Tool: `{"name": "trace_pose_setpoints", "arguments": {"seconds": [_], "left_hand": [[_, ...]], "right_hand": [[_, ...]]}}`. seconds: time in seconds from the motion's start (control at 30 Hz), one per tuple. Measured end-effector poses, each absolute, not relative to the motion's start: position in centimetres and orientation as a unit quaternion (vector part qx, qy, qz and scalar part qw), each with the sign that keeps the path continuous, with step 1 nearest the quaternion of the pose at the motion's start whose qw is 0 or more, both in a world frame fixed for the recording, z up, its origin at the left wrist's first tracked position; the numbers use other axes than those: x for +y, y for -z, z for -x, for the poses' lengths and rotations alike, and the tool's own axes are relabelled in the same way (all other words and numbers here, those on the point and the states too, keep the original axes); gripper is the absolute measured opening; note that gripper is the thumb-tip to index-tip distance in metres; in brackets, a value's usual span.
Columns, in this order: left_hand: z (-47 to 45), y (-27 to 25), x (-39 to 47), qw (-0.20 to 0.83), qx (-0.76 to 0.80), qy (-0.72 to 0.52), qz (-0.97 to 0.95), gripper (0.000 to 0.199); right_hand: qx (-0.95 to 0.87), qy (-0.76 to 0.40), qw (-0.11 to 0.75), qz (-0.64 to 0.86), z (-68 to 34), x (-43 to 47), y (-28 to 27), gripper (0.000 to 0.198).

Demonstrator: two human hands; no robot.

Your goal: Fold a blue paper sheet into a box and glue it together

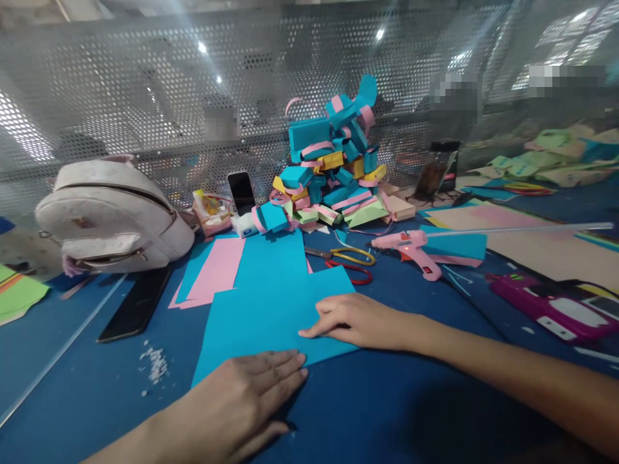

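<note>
A sheet of bright blue paper [271, 316] lies on the blue table in front of me. My left hand [246, 393] rests flat across its near edge, fingers stretched out and thumb apart on the table. On the paper's right part presses my right hand [355, 320], its fingers curled in and one digit pointing left against the sheet. Nothing shows in its grasp. Just beyond the sheet are scissors [351, 254] with yellow and red handles. A pink glue gun [411, 248] with a long clear glue stick lies farther right.
Blue, pink and yellow folded paper pieces [333, 171] are heaped against a perforated metal screen [145, 84]. At left stand a white backpack [113, 216] and a dark phone [138, 303]. Pink sheets [217, 267], white crumbs [155, 364] and a magenta case [551, 309] lie around.
</note>
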State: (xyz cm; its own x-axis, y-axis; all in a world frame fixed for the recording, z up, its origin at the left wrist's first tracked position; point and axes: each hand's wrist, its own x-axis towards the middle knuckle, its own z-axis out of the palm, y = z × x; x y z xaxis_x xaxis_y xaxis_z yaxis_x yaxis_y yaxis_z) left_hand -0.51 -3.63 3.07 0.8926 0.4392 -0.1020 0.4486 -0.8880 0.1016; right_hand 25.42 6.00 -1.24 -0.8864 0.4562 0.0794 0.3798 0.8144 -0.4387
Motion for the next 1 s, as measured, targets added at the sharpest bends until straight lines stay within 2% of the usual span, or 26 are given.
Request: {"name": "trace_pose_setpoints", "arguments": {"seconds": [0.3,0.73,0.87,1.0], "left_hand": [[-4.4,-3.0,-1.2,0.128,0.166,0.022,-0.977,0.058],[-10.7,-0.9,0.9,0.163,0.112,-0.031,-0.98,0.079],[-9.9,-0.9,0.6,0.18,0.118,-0.017,-0.976,0.074],[-7.5,-2.3,-0.7,0.152,0.15,-0.005,-0.977,0.059]], "right_hand": [[-0.942,-0.262,0.095,0.189,-25.8,7.1,0.6,0.029],[-0.937,-0.291,0.086,0.175,-26.1,7.5,0.2,0.035],[-0.939,-0.272,0.098,0.189,-26.1,7.1,0.5,0.033],[-0.942,-0.224,0.124,0.215,-25.9,6.6,1.0,0.028]]}}
